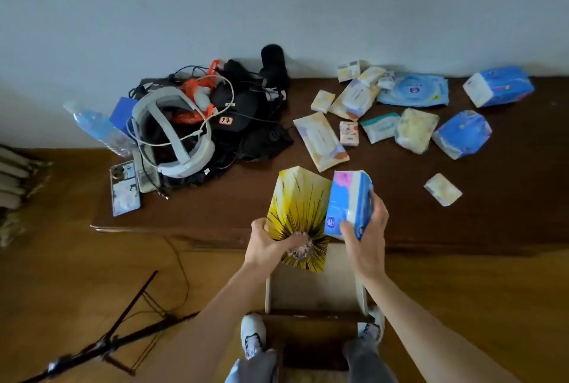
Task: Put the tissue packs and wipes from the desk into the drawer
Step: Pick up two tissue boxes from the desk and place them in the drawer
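yellow sunburst-striped pack (297,207), blue-white tissue pack (349,202), dark brown desk (215,207)

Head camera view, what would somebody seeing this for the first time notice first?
Probably the two packs held above the open drawer: the left hand grips a yellow sunflower-print tissue pack, the right hand a blue tissue pack. Next, the scatter of tissue packs and wipes on the desk's right half, including a round-lidded blue wipes pack, and the tangle of cables and a white headset at back left.
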